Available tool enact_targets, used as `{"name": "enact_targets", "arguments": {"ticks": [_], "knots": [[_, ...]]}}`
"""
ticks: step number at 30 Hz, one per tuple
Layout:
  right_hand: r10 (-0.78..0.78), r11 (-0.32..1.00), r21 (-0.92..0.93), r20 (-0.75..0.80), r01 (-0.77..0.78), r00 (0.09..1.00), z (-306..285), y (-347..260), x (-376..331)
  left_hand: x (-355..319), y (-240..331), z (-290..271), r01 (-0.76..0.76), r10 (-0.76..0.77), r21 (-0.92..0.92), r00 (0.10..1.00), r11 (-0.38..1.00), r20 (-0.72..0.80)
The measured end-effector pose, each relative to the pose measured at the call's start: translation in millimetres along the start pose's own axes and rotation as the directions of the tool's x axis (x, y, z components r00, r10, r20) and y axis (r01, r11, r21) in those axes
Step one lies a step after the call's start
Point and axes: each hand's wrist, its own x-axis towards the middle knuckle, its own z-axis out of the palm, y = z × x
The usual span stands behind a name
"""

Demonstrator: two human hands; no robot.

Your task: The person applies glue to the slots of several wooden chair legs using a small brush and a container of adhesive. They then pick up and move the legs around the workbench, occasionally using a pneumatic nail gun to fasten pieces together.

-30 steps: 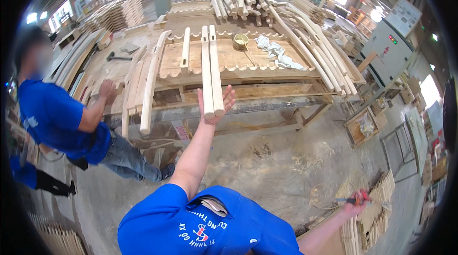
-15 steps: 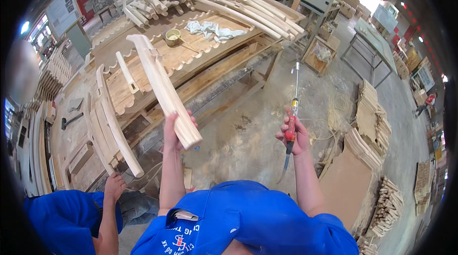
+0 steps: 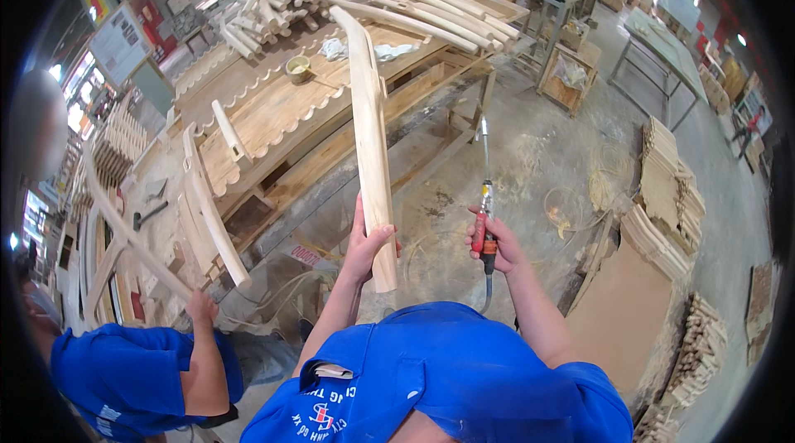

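Wood is filling the left hand (image 3: 362,249): a long pale bar (image 3: 370,145), gripped near its lower end in front of the workbench (image 3: 267,108), could be tipping over if that low hold slips. The right hand (image 3: 503,247) is gripping a red-handled nozzle tool (image 3: 480,232), its hose (image 3: 489,290) disappearing behind the blue shirt (image 3: 489,368); the bar is masking some white cloth (image 3: 396,52).

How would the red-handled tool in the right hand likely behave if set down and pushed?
The red-handled tool probably has a stiff shaft, which looks straight and metallic. Its hose curves below the right hand, so that end likely flexes and may tug. The thicker handle suggests weight sits toward the hose end.
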Motion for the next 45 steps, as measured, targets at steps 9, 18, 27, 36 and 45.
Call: {"name": "enact_targets", "arguments": {"ticks": [9, 18, 27, 36, 45], "knots": [[0.013, 0.730, -0.648, -0.305, -0.217, 0.952, 12, -20, 39, 9, -12, 11, 0.098, -0.100, 0.187, 0.995, 0.977, 0.002], [0.025, 0.511, -0.827, -0.261, -0.237, 0.965, 26, -31, 95, 12, -10, 10, 0.070, -0.064, 0.285, 0.998, 0.956, -0.028], [0.019, 0.608, -0.762, -0.268, -0.224, 0.963, 29, -27, 96, 13, -14, -8, 0.083, -0.094, 0.301, 0.995, 0.950, 0.020], [0.069, 0.606, -0.753, -0.272, -0.257, 0.960, 24, -16, 107, 12, -2, 3, 0.123, -0.131, 0.219, 0.991, 0.968, 0.023], [0.100, 0.651, -0.690, -0.334, -0.315, 0.937, 24, -1, 110, 1, 10, 0, 0.200, -0.205, 0.156, 0.979, 0.967, 0.013]]}}
